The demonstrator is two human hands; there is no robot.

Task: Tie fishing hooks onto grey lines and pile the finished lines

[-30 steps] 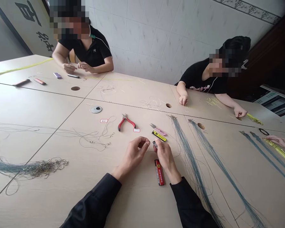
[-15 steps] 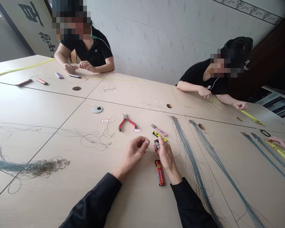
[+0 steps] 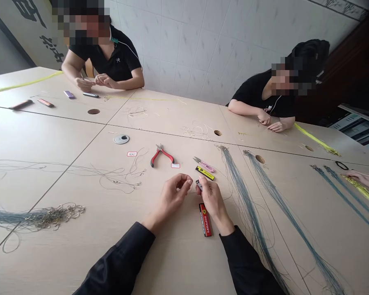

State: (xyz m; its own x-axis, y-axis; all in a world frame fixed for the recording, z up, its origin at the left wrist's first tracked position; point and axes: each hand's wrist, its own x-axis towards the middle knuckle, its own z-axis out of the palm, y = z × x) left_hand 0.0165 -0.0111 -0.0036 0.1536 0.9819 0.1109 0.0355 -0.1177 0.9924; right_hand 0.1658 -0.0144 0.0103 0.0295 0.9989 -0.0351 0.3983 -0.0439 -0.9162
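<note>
My left hand [image 3: 176, 191] is closed in a pinch, with a fine fishing line barely visible at its fingertips. My right hand [image 3: 214, 200] is closed around a small lighter [image 3: 198, 185], whose dark and silvery end sticks out toward the left fingertips. A narrow gap separates the two hands. Just below the right hand lies a red lighter [image 3: 206, 220] with lettering. Above it are a yellow and black lighter [image 3: 205, 173] and small pink thread snips [image 3: 203, 164]. Red-handled pliers [image 3: 162, 156] rest open beyond my left hand.
Bundles of bluish line with hooks lie right [image 3: 242, 184] and left [image 3: 53, 215]. Loose lines [image 3: 117, 176] spread to the left. A round metal disc [image 3: 121, 139] and table holes [image 3: 217, 133] are farther back. Two people sit opposite; another person's hand [image 3: 361, 179] shows at right.
The lighter in my right hand has turned so less of its side shows. My hands stay close together. Across the table, the right-hand person has brought both hands together.
</note>
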